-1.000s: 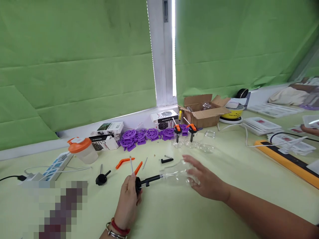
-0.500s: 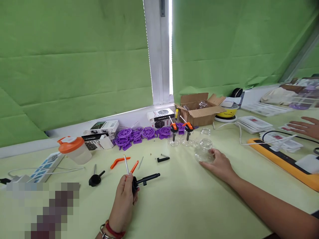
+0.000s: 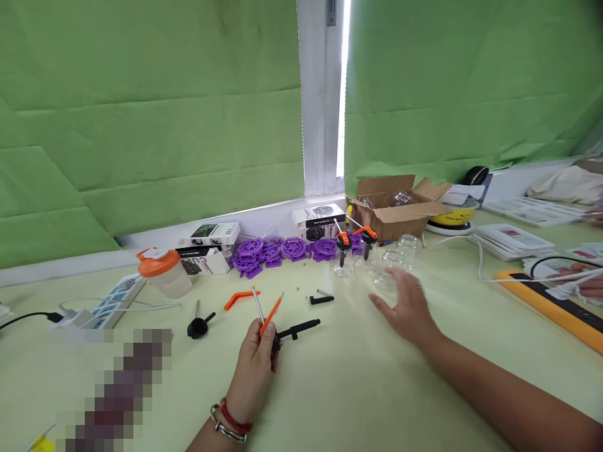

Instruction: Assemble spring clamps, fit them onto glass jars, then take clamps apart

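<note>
My left hand (image 3: 253, 370) grips a black pump part (image 3: 296, 329) whose stem points right, together with a thin white tube (image 3: 257, 304) and an orange lever (image 3: 272, 314) that stick up from the fist. My right hand (image 3: 409, 307) hovers open, palm down, just in front of a clear glass jar (image 3: 390, 262) standing on the table. It holds nothing. Two more clear jars with black and orange pump tops (image 3: 343, 248) stand just left of that jar.
Loose on the green table (image 3: 339, 389) lie an orange lever (image 3: 238, 298), a black knob (image 3: 198, 326), and a black piece with a spring (image 3: 321, 297). Purple discs (image 3: 282, 249), small boxes, an orange-lidded cup (image 3: 162, 276), a cardboard box (image 3: 396, 210) line the back. Another person's hand (image 3: 588, 287) is far right.
My right hand set the clear jar down beside the other jars and let go, then drew back a little. My left hand now also holds the orange lever.
</note>
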{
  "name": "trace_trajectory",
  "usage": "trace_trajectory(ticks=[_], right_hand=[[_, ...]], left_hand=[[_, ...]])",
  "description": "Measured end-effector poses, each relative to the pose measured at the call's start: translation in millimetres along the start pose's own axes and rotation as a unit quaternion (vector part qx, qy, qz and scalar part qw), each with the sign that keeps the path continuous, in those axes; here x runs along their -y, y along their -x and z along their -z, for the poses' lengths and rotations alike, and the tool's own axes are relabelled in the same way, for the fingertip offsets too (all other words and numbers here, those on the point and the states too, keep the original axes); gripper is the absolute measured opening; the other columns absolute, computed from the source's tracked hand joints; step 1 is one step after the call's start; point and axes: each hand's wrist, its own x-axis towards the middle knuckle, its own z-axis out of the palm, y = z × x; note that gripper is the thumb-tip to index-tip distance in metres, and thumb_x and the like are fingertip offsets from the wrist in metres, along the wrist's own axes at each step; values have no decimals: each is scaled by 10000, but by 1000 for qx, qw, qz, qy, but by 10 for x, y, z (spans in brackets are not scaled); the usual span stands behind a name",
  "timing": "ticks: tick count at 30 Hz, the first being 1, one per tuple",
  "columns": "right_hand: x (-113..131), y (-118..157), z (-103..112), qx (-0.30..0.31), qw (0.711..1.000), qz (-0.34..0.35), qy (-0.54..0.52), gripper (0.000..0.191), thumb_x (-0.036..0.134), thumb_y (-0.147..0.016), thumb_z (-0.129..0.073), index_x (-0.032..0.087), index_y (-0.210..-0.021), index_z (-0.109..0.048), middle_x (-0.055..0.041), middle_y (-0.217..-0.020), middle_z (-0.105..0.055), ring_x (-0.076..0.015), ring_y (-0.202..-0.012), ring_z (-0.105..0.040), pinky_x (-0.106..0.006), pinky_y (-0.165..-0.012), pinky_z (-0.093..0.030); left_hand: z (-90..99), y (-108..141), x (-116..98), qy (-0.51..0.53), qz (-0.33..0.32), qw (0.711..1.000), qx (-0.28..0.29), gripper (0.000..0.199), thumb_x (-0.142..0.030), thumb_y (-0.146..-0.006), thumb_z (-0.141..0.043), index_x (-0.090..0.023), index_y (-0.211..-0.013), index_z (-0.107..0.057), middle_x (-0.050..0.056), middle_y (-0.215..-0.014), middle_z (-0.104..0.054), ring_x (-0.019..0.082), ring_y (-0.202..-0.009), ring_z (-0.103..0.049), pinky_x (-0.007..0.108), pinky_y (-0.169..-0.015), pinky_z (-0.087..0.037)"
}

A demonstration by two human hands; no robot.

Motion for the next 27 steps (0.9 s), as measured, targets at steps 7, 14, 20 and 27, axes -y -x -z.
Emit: trace_trajectory(ticks=[7, 14, 20, 27], right_hand=[[1143, 203, -105, 339, 904, 70, -251, 387, 458, -821, -498, 193, -1089, -584, -103, -1046, -582, -232, -990, -498, -354, -850, -398], [1132, 273, -306, 542, 651, -170, -503, 362, 459, -804, -535, 171, -609, -435, 81, -462, -341, -45, -417, -217, -204, -421, -171], [1227, 355, -278, 479, 607, -270, -573, 409, 566, -796, -495, 159, -776, -534, 73, -465, -399, -50, -398, -243, -195, -404, -159], [1346, 392, -111, 443, 640, -174, -603, 412, 527, -772, -568, 125, -829, -634, 30, -588, -449, -73, -524, -350, -221, -518, -263]], left_hand=[[-38, 56, 24, -23, -23, 993, 117, 315, -499, -860, -375, -202, -763, -415, -65, -575, -414, 82, -459, -404, 224, -471, -367], [10, 4, 151, 23, -12, 985, 169, 354, -483, -849, -421, -204, -1067, -410, -8, -792, -525, 91, -542, -508, 279, -572, -461], [-141, 81, 223, -42, -137, 985, 97, 851, -312, -635, -747, -276, -1294, -210, 113, -1215, -463, 181, -916, -547, 409, -878, -449], [-157, 178, 243, -211, -329, 920, -16, 849, -325, -685, -697, -280, -1351, -172, 156, -1365, -349, 287, -1180, -447, 472, -934, -417]])
